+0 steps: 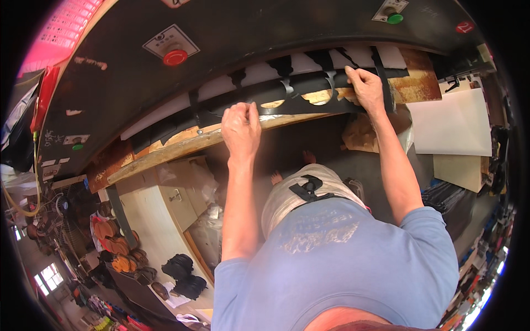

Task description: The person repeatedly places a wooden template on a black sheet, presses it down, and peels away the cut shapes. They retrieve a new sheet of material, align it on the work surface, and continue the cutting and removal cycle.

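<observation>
A black sheet (251, 96), full of cut-out holes and narrow strips, lies along a white board in the gap under a large dark machine. My left hand (241, 128) is closed at the sheet's near edge, fingers curled and seemingly pinching it. Farther right, my right hand (366, 90) has thumb and forefinger pressed together over the sheet's right part. What lies between those fingertips is too small to make out. Through the holes, pale worn wood shows. Thin shiny curved strips rise between some of the holes.
The machine's dark front carries a red push button (175, 57) and a green button (395, 19). A wooden rail (165, 151) edges the bed. Right of it are a brown paper bag (361, 134) and a white sheet (452, 122). Black pieces (185, 276) lie on a cabinet at lower left.
</observation>
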The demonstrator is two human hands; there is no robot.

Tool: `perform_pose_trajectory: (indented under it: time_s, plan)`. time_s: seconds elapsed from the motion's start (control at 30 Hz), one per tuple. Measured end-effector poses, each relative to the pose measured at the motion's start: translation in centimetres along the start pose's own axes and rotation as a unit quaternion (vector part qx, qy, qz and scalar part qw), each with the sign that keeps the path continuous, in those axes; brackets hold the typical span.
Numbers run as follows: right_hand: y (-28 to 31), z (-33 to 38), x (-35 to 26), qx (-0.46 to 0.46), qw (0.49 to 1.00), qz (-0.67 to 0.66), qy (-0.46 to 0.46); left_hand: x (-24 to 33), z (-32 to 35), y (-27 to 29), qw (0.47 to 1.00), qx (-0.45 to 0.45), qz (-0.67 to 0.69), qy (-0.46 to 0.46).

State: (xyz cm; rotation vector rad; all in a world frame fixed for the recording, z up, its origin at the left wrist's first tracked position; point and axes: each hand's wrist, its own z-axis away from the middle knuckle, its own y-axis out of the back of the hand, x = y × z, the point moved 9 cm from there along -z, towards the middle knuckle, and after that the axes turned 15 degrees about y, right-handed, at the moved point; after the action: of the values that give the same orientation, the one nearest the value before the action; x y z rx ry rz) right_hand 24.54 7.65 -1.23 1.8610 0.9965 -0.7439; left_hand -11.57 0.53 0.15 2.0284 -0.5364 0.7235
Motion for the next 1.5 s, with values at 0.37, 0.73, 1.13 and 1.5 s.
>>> perform_pose_trajectory:
  time_s: [0.37, 0.73, 1.13, 1.5]
  plan:
    - [-18.3, 1.2, -12.4, -0.111, 0.955, 0.005, 0.274, -5.7, 1.8, 4.6, 0.976, -0.148, 0.063, 0.145]
    - [-32.6, 4.5, -15.2, -0.200, 0.943, 0.129, 0.232, -13.4, -0.9, 3.0, 0.995, -0.029, -0.087, 0.049]
    - [-19.1, 0.8, -15.2, -0.147, 0.951, 0.056, 0.267, -12.4, -1.1, 3.7, 0.996, 0.008, -0.081, 0.036]
    - [-21.6, 3.7, -10.6, -0.155, 0.941, 0.145, 0.262, -12.8, -1.4, 4.3, 0.997, -0.004, -0.035, 0.072]
